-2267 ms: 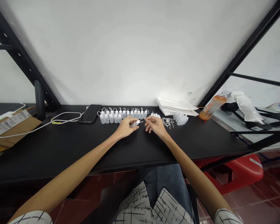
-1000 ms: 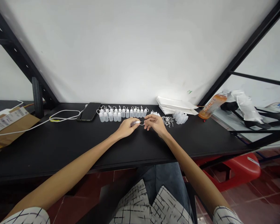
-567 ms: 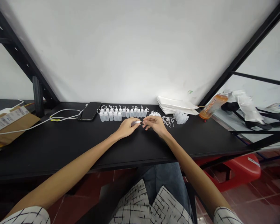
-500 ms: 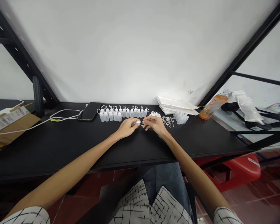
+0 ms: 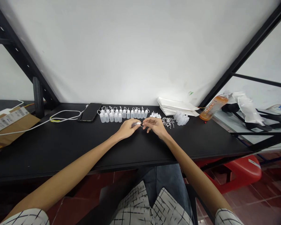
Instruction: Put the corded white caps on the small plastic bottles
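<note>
My left hand (image 5: 128, 128) is closed around a small white bottle (image 5: 137, 123), its tip pointing right. Fingers of my right hand (image 5: 154, 125) pinch the thin white loop (image 5: 142, 126) at the bottle's tip. Behind my hands, several small translucent bottles (image 5: 116, 117) with looped white strings stand upright in rows. White pointed caps (image 5: 155, 115) lie just behind my right hand. To its right are a tangle of white strings (image 5: 169, 122) and a cluster of translucent bottles (image 5: 181, 118).
A black phone (image 5: 91, 112) and a white cable (image 5: 67, 117) lie left on the black table (image 5: 84, 147). Farther left is a brown package (image 5: 11, 125). White sheets (image 5: 176, 107) lie at the back right, beside an orange drink bottle (image 5: 214, 107). A red stool (image 5: 239, 173) stands below.
Both hands stay in nearly the same place around the small bottle. My right fingers have shifted very slightly at the loop.
</note>
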Demonstrator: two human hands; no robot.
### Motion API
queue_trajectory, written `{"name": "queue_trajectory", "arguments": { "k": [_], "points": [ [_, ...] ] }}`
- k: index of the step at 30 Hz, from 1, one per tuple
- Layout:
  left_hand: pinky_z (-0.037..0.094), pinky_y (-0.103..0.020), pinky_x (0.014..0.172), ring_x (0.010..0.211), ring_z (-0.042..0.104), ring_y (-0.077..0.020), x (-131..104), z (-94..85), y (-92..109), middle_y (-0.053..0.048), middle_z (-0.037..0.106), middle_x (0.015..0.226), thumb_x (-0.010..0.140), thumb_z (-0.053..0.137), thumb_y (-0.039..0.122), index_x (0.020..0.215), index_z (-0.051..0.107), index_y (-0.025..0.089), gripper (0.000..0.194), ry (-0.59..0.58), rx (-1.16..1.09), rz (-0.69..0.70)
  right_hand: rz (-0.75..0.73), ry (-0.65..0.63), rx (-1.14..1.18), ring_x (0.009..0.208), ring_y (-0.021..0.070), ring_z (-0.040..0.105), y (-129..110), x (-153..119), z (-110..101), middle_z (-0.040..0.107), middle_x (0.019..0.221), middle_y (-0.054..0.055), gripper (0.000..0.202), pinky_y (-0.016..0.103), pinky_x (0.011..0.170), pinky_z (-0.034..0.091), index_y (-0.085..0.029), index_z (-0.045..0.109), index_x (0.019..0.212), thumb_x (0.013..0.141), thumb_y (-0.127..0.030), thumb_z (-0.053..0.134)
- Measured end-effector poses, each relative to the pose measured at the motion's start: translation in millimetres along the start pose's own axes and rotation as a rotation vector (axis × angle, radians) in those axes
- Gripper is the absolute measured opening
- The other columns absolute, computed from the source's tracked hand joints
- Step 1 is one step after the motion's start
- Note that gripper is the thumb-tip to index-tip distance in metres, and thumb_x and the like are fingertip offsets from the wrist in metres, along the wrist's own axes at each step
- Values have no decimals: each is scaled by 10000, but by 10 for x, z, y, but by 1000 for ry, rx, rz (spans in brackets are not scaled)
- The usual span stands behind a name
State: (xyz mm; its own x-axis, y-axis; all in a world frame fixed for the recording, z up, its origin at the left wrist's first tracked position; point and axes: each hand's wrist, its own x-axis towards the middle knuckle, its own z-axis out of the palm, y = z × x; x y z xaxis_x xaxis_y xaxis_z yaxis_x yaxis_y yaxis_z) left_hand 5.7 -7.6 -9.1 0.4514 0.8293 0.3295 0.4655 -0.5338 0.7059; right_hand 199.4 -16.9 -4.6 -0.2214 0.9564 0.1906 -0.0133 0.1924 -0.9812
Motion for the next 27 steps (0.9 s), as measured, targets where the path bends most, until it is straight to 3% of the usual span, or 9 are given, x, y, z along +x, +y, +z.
{"name": "queue_trajectory", "arguments": {
  "k": [14, 27],
  "points": [
    [456, -304, 747, 773, 594, -176, -3, 3, -5, -43, 655, 924, 901, 501, 309, 1065, 702, 215, 276, -10, 82, 35, -1, 30, -15, 574, 143, 606, -22, -10, 22, 642, 638, 34, 307, 233, 426, 494, -128, 697, 767, 627, -379, 804],
    [436, -288, 720, 748, 567, -162, 12, 72, -20, -34, 609, 869, 906, 477, 288, 961, 712, 220, 250, -10, 130, 85, -18, 38, -62, 584, 161, 651, 29, -29, 62, 684, 631, 54, 265, 246, 479, 523, -127, 727, 726, 642, -373, 781]
  ]
}}
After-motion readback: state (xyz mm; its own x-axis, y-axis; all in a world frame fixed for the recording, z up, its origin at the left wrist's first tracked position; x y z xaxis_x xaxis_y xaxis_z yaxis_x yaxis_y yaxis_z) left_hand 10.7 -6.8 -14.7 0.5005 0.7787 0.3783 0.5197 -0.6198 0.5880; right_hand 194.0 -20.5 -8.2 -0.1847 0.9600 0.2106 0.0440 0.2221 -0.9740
